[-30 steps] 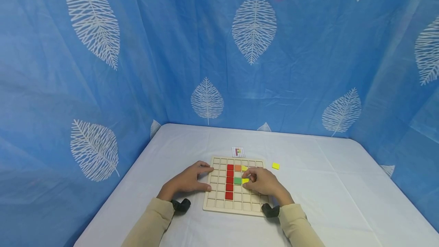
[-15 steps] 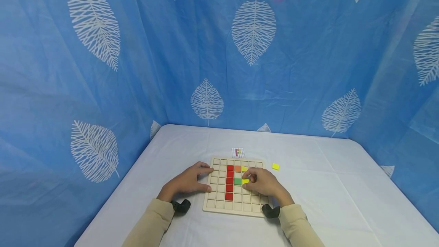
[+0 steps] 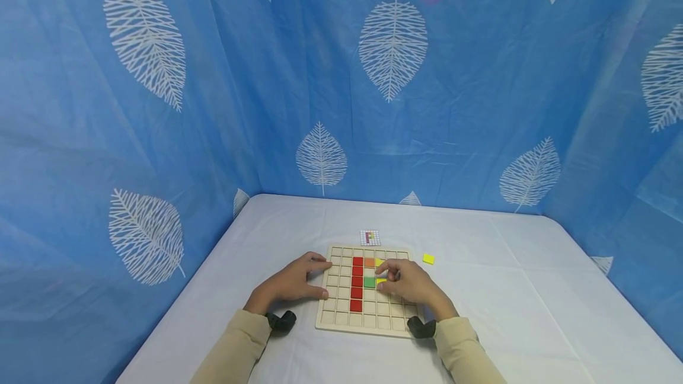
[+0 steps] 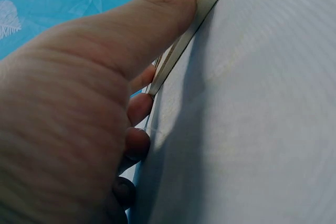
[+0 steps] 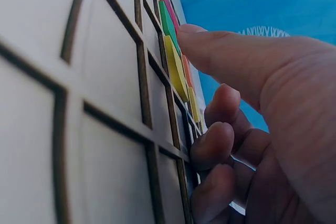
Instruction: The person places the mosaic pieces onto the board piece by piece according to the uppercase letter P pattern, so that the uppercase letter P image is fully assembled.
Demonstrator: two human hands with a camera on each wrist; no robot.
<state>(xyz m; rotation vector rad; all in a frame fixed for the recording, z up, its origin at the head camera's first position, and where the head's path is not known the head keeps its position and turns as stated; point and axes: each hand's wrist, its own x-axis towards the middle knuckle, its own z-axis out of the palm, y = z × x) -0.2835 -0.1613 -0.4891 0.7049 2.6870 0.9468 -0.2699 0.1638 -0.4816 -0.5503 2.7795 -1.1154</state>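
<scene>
A wooden grid board (image 3: 368,320) lies on the table. Red tiles (image 3: 357,281) run down one of its columns, with an orange tile (image 3: 369,262) and a green tile (image 3: 369,282) beside them. My left hand (image 3: 293,278) rests against the board's left edge, thumb (image 4: 173,3) and fingertips touching it. Over the board, my right hand (image 3: 411,282) has its thumb and forefinger apart, close by a yellow tile (image 5: 176,69) next to the green one. Another yellow tile (image 3: 379,262), beside the orange, is partly hidden by that hand. Nothing shows between the right fingers.
A loose yellow tile (image 3: 428,258) lies on the white cloth right of the board. Just beyond the far edge sits a small printed pattern card (image 3: 370,237). Blue leaf-print curtain (image 3: 341,76) hangs behind and beside the table.
The right thumb and forefinger have parted slightly above the yellow tile. My left hand stays at the board's edge, and the tiles keep their places.
</scene>
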